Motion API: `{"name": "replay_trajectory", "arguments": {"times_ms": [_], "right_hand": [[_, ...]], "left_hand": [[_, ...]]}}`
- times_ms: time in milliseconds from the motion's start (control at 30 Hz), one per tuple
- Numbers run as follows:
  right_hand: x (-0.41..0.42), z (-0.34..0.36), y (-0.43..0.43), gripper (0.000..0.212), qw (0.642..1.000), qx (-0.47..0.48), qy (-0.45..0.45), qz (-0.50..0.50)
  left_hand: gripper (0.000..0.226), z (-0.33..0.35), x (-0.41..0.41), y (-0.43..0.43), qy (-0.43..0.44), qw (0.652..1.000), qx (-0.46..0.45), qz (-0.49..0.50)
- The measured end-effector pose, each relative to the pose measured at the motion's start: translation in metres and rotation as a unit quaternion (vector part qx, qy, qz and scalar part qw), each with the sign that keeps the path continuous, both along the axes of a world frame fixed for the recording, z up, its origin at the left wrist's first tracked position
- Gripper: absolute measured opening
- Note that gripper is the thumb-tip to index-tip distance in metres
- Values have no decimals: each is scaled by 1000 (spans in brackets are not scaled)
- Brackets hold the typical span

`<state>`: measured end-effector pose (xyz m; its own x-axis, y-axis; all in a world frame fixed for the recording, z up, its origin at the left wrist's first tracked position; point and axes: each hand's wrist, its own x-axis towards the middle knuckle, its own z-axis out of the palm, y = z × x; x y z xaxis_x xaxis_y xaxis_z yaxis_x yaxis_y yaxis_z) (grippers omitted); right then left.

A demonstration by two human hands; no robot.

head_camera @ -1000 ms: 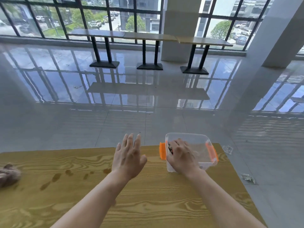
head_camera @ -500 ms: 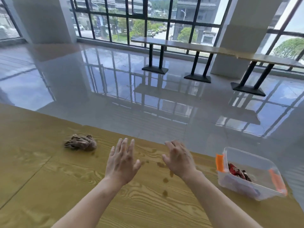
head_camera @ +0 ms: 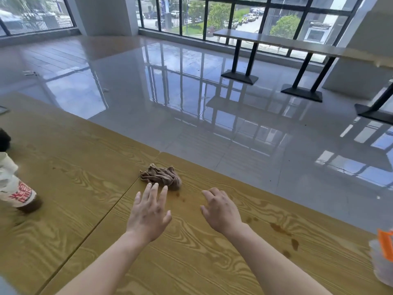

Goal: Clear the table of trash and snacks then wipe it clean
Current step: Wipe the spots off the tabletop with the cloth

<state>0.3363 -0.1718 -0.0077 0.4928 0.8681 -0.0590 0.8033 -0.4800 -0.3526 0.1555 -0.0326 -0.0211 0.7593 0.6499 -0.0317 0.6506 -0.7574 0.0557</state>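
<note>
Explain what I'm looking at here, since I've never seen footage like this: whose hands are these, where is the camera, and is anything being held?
There is no machine here. A person wears a wide-angle camera on the head, which looks forward and down, so the two bare arms reaching in from the bottom are their own. The left hand is open, fingertips right at a crumpled brown cloth. The right hand hovers with loosely curled fingers. Neither holds anything. Both are above a wooden table marked with dark spill stains. A bottle with red lettering shows at the left edge, and a clear plastic box with an orange latch at the right edge.
</note>
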Motion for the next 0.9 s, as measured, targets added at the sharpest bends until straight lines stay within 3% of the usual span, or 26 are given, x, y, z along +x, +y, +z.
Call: {"name": "replay_trajectory", "arguments": {"times_ms": [200, 400, 500, 600, 767, 900], "right_hand": [[-8, -41, 102, 44, 999, -12, 21, 31], [-11, -85, 182, 56, 997, -34, 43, 48], [-8, -99, 205, 53, 997, -57, 0, 49], [-10, -100, 212, 34, 997, -15, -63, 49], [-38, -92, 176, 24, 998, -5, -11, 58], [-65, -92, 113, 26, 999, 4, 16, 28]], "left_hand": [[74, -62, -12, 86, 43, 999, 9, -23], [70, -106, 8, 147, -9, 998, -55, -20], [63, -111, 34, 171, -11, 994, -102, -29], [56, -116, 36, 174, -45, 993, -104, -33], [42, -113, 4, 148, -173, 978, -88, -75], [52, -118, -16, 112, -171, 973, -119, -97]]}}
